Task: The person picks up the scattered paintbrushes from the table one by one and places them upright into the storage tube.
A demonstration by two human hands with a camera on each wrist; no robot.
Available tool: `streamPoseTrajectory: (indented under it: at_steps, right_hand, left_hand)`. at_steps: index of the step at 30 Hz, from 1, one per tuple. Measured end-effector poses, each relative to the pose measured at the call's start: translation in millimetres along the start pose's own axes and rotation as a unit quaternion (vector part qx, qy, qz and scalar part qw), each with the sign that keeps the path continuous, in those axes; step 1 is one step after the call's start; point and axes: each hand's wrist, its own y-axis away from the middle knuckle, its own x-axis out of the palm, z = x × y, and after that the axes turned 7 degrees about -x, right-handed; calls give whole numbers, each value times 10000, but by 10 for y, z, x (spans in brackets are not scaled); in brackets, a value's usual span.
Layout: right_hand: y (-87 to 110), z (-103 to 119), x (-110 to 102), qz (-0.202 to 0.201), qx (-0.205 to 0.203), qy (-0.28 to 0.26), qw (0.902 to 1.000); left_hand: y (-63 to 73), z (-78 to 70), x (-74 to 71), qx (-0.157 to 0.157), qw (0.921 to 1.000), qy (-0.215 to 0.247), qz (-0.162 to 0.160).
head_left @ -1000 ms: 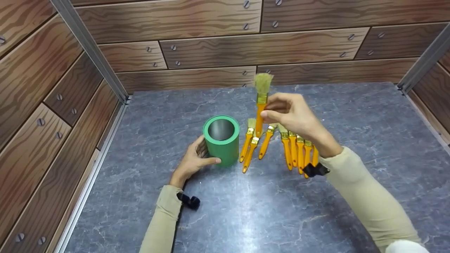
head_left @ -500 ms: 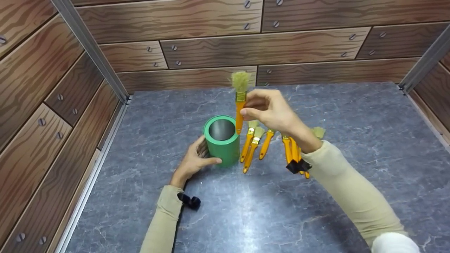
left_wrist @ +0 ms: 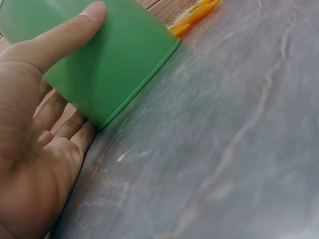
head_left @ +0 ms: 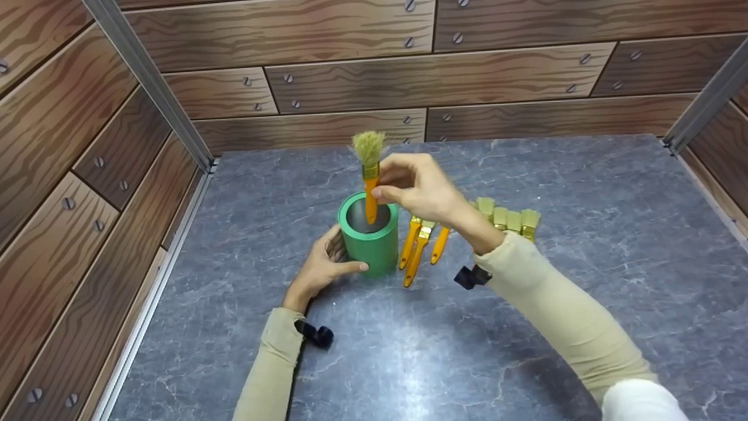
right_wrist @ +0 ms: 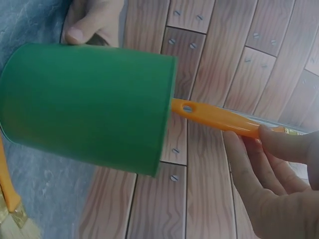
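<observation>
A green cylindrical can (head_left: pixel 374 254) stands upright on the table, its open top showing a grey inside. My left hand (head_left: pixel 321 266) holds the can's left side, thumb across the front and fingers behind. Bristles up, a paintbrush (head_left: pixel 371 196) with an orange handle hangs over the can's mouth. My right hand (head_left: pixel 423 187) pinches its handle between thumb and fingers. In the right wrist view the handle's holed end (right_wrist: pixel 187 107) is at the can's rim; whether it touches cannot be told.
Right of the can lie several more orange-handled paintbrushes (head_left: pixel 415 254). Another group, bristles (head_left: pixel 505 217) showing, is partly hidden by my right forearm. Wood-patterned panels (head_left: pixel 350 88) border the grey marbled tabletop (head_left: pixel 374 351) at the back and sides.
My right hand has carried the paintbrush leftward from above the other brushes to over the can's mouth, dipping slightly lately. The left hand and can have stayed in place.
</observation>
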Motion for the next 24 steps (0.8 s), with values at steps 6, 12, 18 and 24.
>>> streamPoseTrajectory:
  at_steps: [6,12,18,24]
  right_hand:
    - [-17,-125,98,134,57,221,9996]
    - [9,-272,139,348,154,519,9979]
    - [28,-345,159,360,220,500,9979]
    - [26,-349,179,382,314,25,9988]
  left_hand:
    - [-6,-11,-4,1,10000,54,10]
    - [-2,-16,0,21,10000,18,20]
    - [-9,-3,4,36,10000,-6,30]
    - [-14,11,-8,71,10000,4,39]
